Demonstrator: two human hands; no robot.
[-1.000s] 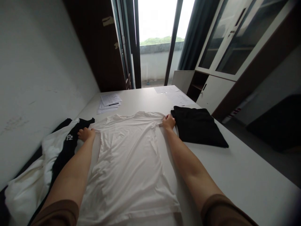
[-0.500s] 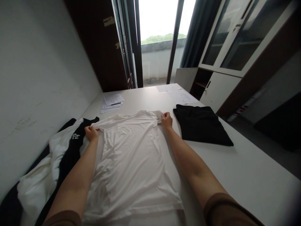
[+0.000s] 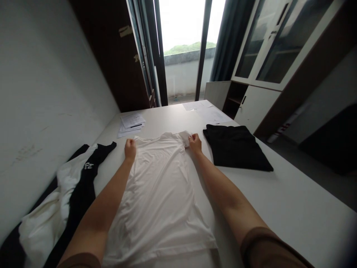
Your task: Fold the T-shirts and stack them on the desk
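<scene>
A white T-shirt (image 3: 161, 186) lies spread on the white table, its neckline toward the far end and its hem toward me. My left hand (image 3: 130, 149) is closed at the shirt's left shoulder, with the left sleeve drawn inward and mostly hidden behind the fingers. At the other side, my right hand (image 3: 195, 142) pinches the edge of the right sleeve, which stays stretched outward. Wrinkles run down the body of the shirt, and my left forearm covers part of its left side.
A folded black garment (image 3: 237, 147) lies right of the shirt. Black and white clothes (image 3: 75, 186) are heaped on the left by the wall. Papers with a pen (image 3: 131, 124) rest at the far left, and more sheets (image 3: 209, 111) at the far right of the table (image 3: 295, 201).
My left hand has moved right, bringing the left sleeve in toward the shirt's body. My right hand keeps its hold on the right sleeve. The view has shifted slightly.
</scene>
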